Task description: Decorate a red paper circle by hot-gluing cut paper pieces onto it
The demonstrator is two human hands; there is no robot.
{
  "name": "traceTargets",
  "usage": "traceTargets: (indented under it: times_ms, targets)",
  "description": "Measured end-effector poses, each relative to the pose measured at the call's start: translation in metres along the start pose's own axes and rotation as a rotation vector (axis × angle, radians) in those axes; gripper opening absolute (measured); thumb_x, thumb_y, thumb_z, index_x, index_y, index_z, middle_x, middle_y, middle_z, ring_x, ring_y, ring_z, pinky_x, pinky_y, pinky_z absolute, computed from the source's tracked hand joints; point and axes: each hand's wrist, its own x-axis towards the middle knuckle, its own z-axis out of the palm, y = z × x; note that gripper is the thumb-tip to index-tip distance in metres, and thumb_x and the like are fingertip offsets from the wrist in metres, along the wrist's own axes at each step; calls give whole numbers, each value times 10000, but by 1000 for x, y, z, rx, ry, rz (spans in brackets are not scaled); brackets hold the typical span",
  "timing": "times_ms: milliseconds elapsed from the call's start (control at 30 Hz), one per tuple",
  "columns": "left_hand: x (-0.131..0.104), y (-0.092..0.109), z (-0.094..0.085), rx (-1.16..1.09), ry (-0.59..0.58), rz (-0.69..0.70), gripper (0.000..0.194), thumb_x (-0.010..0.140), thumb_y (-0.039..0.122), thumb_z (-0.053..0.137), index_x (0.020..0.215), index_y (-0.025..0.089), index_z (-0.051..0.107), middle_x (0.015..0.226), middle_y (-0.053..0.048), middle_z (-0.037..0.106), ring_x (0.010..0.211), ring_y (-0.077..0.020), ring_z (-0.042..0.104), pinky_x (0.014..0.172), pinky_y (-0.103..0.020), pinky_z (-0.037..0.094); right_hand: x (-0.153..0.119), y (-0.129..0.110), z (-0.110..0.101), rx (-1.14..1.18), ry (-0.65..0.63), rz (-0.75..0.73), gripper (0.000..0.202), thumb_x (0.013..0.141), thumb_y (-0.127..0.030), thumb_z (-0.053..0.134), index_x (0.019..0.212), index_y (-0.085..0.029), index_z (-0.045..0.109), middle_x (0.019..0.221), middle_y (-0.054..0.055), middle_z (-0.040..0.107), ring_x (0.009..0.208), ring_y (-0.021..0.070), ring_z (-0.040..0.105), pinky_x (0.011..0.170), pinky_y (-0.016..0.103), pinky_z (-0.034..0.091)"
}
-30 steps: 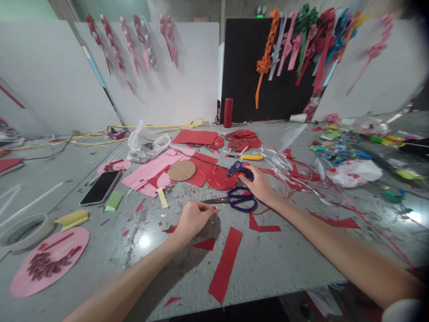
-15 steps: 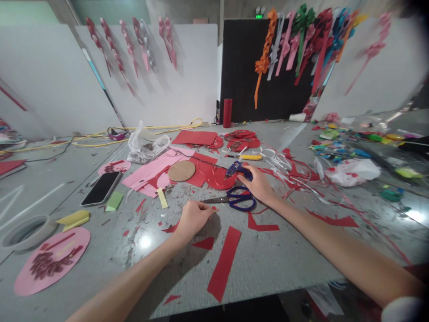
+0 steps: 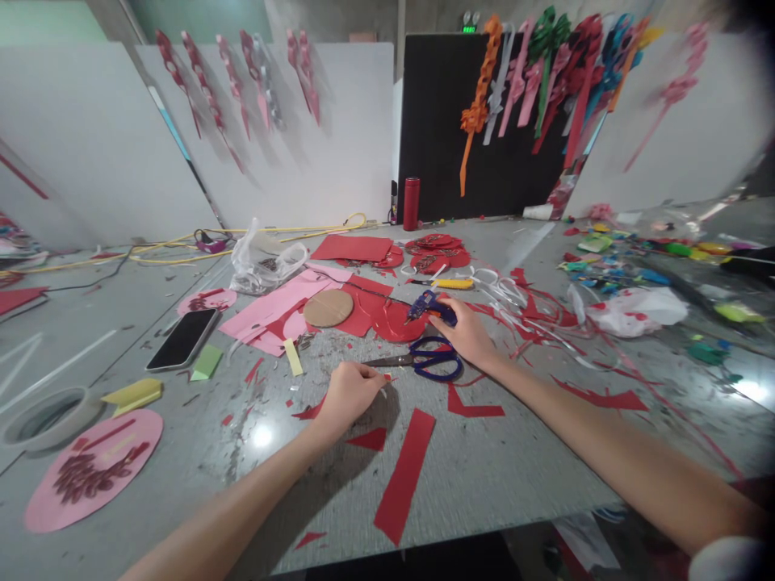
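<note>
My right hand (image 3: 466, 329) is wrapped round a blue hot glue gun (image 3: 425, 304), whose nozzle points left over a red paper piece (image 3: 393, 321). The fingertips of my left hand (image 3: 352, 393) are pinched together low over the table; whatever they hold is too small to make out. Between my hands lie scissors (image 3: 437, 360) with dark blue handles, their blades pointing left towards my left fingers. A round cardboard disc (image 3: 328, 308) rests on red and pink paper behind my left hand. Nearer to me are a red paper strip (image 3: 405, 476) and a red triangular scrap (image 3: 369, 439).
To the left are a phone (image 3: 183, 339), a tape roll (image 3: 52, 420) and a pink oval (image 3: 97, 476) with dark red coils. A yellow cutter (image 3: 452, 284) and a red bottle (image 3: 410, 204) stand or lie farther back. Ribbon scraps (image 3: 538, 315) litter the right side.
</note>
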Motion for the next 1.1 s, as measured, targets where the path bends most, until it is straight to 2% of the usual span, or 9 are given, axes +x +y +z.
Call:
traceTargets:
  times_ms: [433, 633, 767, 833, 900, 1000, 1100]
  targets:
    - [0, 2, -1, 33, -4, 3, 257, 806, 316, 671, 634, 158, 780, 609, -29, 664, 617, -157, 557, 611, -296, 350, 0, -2, -1, 7, 4, -11, 411, 974, -497, 682, 1286, -232, 644, 1259, 124, 721, 1155, 317, 698, 1038, 527, 549]
    - [7, -7, 0, 6, -14, 7, 306, 807, 367, 696, 588, 157, 739, 535, -1, 565, 550, -137, 470, 566, -296, 312, 0, -1, 0, 18, 10, -7, 403, 969, -495, 691, 1284, -249, 649, 1241, 108, 729, 1142, 311, 704, 1030, 524, 555]
    - [2, -3, -3, 16, -18, -10, 345, 849, 426, 693, 646, 157, 769, 511, -5, 555, 523, -137, 456, 546, -295, 320, -1, 0, 0, 19, 12, -6, 399, 970, -490, 689, 1289, -253, 649, 1246, 107, 730, 1142, 312, 704, 1032, 527, 555]
    - [-2, 1, -8, 55, 6, 104, 370, 909, 440, 648, 696, 164, 770, 568, -21, 608, 559, -145, 501, 576, -294, 373, -1, 0, 0, 17, 10, -5, 400, 970, -491, 689, 1289, -253, 649, 1246, 108, 730, 1137, 313, 705, 1032, 529, 556]
    - [-7, 3, -18, 133, 17, 323, 344, 973, 413, 592, 799, 174, 769, 736, -53, 699, 670, -164, 583, 669, -302, 453, -1, 0, 0, 18, 7, -2, 401, 970, -491, 689, 1289, -252, 648, 1247, 108, 730, 1135, 312, 705, 1032, 530, 556]
    - [-9, 2, -35, 308, -85, 681, 248, 1026, 324, 541, 1051, 195, 752, 1074, -106, 735, 976, -224, 670, 923, -376, 527, -1, -1, -1, 19, 4, -1, 401, 969, -491, 690, 1284, -248, 648, 1247, 110, 727, 1144, 313, 703, 1032, 525, 555]
    - [-7, -3, -49, 463, -199, 887, 283, 1020, 225, 537, 1253, 229, 698, 1304, -121, 685, 1221, -267, 630, 1092, -456, 496, -1, -3, -3, 20, 1, -3, 399, 971, -492, 688, 1278, -241, 648, 1248, 114, 724, 1148, 313, 701, 1034, 521, 554]
